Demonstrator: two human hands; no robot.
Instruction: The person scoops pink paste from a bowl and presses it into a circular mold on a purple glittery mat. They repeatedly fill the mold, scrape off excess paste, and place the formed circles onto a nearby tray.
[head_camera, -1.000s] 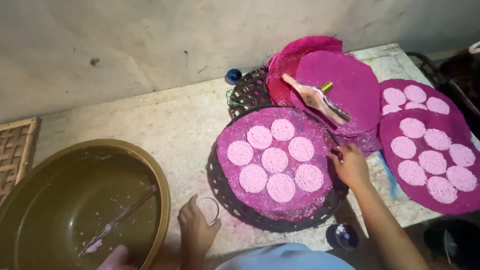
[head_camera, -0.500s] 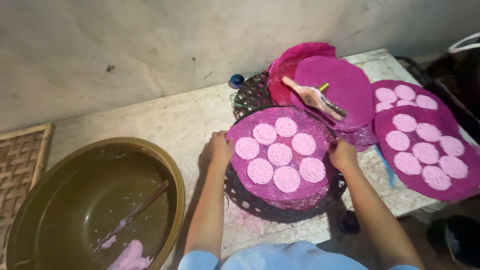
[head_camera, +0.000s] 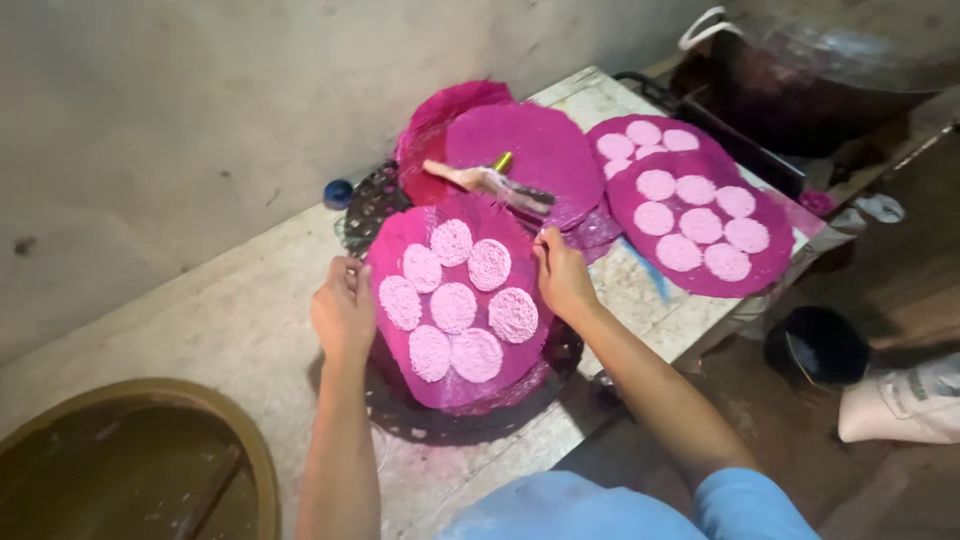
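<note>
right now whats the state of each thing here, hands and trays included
left hand: gripping the left edge of the pink cloth
right hand: gripping its right edge
pink cloth: partly lifted off the dark tray, carrying seven pale discs
dark tray: flat on the table
brush: lying on a bare magenta cloth
brown basin: mostly out of view

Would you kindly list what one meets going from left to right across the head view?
Brown basin → left hand → pink mat with seven pale discs → right hand → second mat of discs → black pot.
</note>
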